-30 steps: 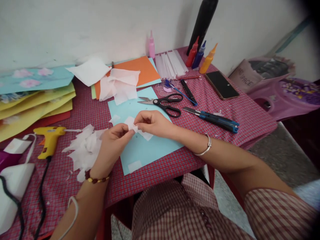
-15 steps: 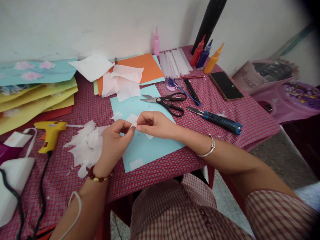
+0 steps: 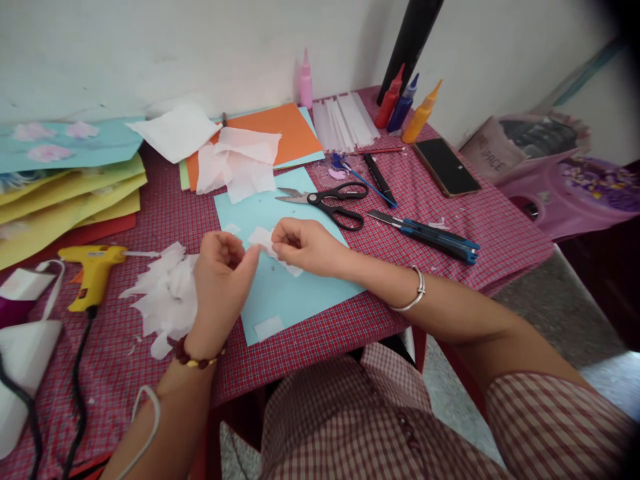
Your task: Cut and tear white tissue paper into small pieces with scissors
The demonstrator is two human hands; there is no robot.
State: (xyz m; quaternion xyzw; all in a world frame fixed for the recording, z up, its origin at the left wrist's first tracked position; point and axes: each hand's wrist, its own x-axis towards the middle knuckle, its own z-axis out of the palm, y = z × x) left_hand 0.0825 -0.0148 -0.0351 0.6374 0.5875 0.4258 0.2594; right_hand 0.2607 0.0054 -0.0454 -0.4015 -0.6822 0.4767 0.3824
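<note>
My right hand (image 3: 305, 245) pinches a small white tissue piece (image 3: 262, 237) over a light blue paper sheet (image 3: 280, 280) on the red checked tablecloth (image 3: 450, 213). Just left of it, my left hand (image 3: 223, 280) has its fingers loosely curled and apart; nothing shows in them, and its thumb points toward the tissue piece. A heap of torn white tissue (image 3: 163, 297) lies beside my left wrist. Another small white scrap (image 3: 269, 328) rests near the blue sheet's front edge.
Black-handled scissors (image 3: 330, 200), a blue utility knife (image 3: 430, 235), a black pen (image 3: 379, 179) and a phone (image 3: 445, 167) lie right of the sheet. A yellow glue gun (image 3: 93, 267) sits left. Coloured paper stacks (image 3: 65, 193), white strips (image 3: 343, 120) and several glue bottles (image 3: 405, 103) line the back.
My left hand has let go of the tissue piece and drawn back to the left. My right hand keeps its pinch on it in nearly the same place.
</note>
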